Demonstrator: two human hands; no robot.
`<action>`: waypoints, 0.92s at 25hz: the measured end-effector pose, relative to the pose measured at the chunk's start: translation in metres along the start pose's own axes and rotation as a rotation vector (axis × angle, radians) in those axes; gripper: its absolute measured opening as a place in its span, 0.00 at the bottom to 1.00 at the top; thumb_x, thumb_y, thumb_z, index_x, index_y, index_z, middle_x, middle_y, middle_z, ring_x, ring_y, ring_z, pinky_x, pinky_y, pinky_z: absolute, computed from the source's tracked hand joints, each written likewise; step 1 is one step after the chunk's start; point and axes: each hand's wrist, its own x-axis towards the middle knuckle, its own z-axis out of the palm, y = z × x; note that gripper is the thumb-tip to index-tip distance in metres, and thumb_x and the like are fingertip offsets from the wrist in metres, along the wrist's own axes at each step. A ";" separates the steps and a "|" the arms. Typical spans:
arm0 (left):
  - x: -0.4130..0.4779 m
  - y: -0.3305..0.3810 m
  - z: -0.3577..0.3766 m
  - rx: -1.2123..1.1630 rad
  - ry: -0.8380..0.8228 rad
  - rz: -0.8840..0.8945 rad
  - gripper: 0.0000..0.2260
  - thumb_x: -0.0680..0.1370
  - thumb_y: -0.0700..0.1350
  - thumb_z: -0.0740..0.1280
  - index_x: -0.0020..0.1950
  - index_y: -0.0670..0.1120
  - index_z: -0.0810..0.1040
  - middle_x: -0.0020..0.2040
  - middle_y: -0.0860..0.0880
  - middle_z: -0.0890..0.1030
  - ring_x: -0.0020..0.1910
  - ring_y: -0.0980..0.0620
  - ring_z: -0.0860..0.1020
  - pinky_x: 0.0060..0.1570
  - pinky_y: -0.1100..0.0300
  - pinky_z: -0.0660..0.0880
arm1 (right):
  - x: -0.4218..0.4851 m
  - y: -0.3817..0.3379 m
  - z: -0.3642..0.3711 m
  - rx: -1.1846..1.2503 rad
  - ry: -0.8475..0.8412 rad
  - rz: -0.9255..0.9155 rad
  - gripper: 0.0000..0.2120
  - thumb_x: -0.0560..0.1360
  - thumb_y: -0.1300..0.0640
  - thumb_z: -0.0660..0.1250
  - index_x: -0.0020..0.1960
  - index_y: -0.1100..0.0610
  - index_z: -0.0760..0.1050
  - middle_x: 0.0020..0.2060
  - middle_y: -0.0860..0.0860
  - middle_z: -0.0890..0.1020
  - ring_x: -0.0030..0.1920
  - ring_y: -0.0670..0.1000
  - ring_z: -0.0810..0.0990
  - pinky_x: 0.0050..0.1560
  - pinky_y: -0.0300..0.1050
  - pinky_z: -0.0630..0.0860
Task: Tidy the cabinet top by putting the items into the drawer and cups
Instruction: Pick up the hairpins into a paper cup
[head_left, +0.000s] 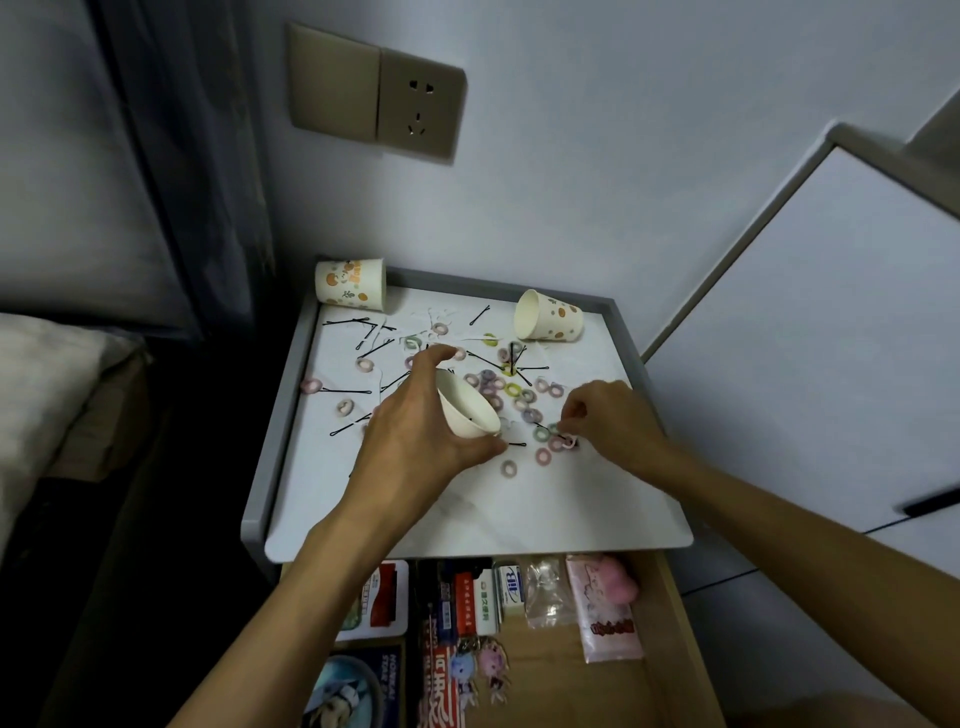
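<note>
Gripping a tilted paper cup (467, 408) w/ your left hand (415, 431); right hand (613, 415) fingers pinch a pink hair tie (569, 441) on the tabletop (519, 509).

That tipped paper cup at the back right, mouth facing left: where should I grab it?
Take the tipped cup across its side wall near the open rim, coming from above. It lies on its side, so the curved wall faces up, and the cabinet's raised edge blocks the far side.

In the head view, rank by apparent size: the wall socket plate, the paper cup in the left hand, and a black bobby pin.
1. Wall socket plate
2. Paper cup in the left hand
3. Black bobby pin
The plate is farthest, so its true size is unsure.
</note>
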 end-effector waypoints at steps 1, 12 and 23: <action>0.000 0.000 0.000 0.000 -0.001 -0.001 0.40 0.64 0.53 0.81 0.70 0.58 0.63 0.53 0.58 0.73 0.51 0.56 0.70 0.46 0.61 0.65 | 0.000 0.000 0.004 0.011 0.025 -0.003 0.04 0.72 0.53 0.74 0.43 0.53 0.83 0.38 0.49 0.84 0.37 0.47 0.80 0.42 0.46 0.79; 0.003 -0.002 0.004 0.015 -0.017 -0.008 0.40 0.63 0.55 0.80 0.70 0.59 0.62 0.54 0.58 0.73 0.53 0.55 0.71 0.49 0.58 0.68 | 0.001 -0.001 0.022 0.002 0.122 0.038 0.04 0.74 0.58 0.72 0.46 0.58 0.80 0.39 0.54 0.83 0.38 0.51 0.81 0.42 0.49 0.80; 0.001 -0.001 -0.005 0.006 -0.007 -0.011 0.40 0.64 0.54 0.80 0.70 0.57 0.63 0.54 0.56 0.73 0.54 0.52 0.73 0.48 0.58 0.69 | -0.003 -0.006 0.033 -0.383 0.156 -0.343 0.11 0.73 0.64 0.72 0.53 0.64 0.76 0.43 0.59 0.82 0.40 0.56 0.81 0.38 0.43 0.72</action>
